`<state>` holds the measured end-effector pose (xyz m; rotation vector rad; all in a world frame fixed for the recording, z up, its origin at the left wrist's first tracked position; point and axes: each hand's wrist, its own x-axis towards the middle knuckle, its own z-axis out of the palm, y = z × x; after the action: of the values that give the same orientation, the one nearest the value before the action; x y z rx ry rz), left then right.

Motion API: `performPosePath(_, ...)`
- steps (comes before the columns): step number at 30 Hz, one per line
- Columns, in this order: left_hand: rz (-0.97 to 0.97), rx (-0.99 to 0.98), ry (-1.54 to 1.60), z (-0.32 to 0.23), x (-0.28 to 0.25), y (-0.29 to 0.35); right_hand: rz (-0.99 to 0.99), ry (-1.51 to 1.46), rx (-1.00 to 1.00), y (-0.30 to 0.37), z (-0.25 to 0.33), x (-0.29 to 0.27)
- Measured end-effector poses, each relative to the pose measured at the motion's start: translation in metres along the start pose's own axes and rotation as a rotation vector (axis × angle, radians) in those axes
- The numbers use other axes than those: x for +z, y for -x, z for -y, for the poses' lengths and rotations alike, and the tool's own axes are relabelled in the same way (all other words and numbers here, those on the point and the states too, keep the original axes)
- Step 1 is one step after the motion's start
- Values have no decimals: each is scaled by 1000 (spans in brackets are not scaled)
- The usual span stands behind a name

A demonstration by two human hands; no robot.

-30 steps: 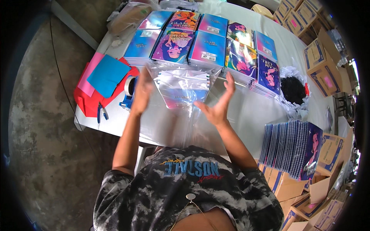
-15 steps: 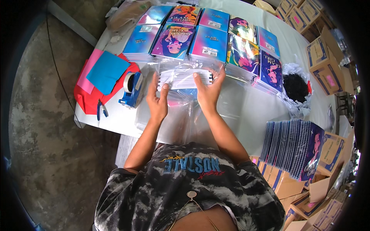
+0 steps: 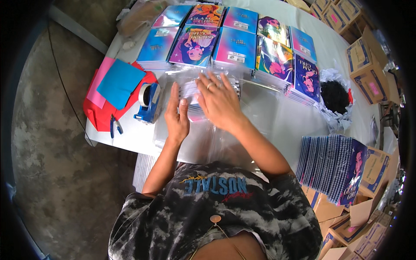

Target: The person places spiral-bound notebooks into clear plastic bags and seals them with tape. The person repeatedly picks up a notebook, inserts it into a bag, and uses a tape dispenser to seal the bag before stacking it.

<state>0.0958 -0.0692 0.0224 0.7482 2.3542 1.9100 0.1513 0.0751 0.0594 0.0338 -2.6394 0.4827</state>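
- The right hand (image 3: pixel 219 99) has moved from the right end of the stack of white-paged, spiral-bound notebooks (image 3: pixel 188 90) to over its top; its fingers lie extended, pinching nothing visible.
- The left hand (image 3: pixel 177 119) remains at the stack's left end, thumb and fingers apart; whether it touches the stack I cannot tell.
- The stack lies under clear, glossy plastic wrapping (image 3: pixel 195 141) on the white-covered table (image 3: pixel 294 123), just nearer the person than the rows of bright-covered notebooks (image 3: pixel 234 45).
- This shift suggests smoothing or pressing the plastic from above, rather than gripping both ends.
- The blue tape dispenser (image 3: pixel 151 108) stands untouched, left of the left hand.
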Motion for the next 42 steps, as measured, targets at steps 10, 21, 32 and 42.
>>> performPosePath(10,116,397,-865,-44,27,8,-562,-160,462,39,-16,12)
performPosePath(21,-43,292,-329,-71,7,-56,-234,31,6,40,-3,6)
performPosePath(32,382,239,-276,-80,4,-108,-205,-18,21,48,-2,5)
performPosePath(42,210,575,-661,-39,26,-5,-624,-439,136,41,-7,20)
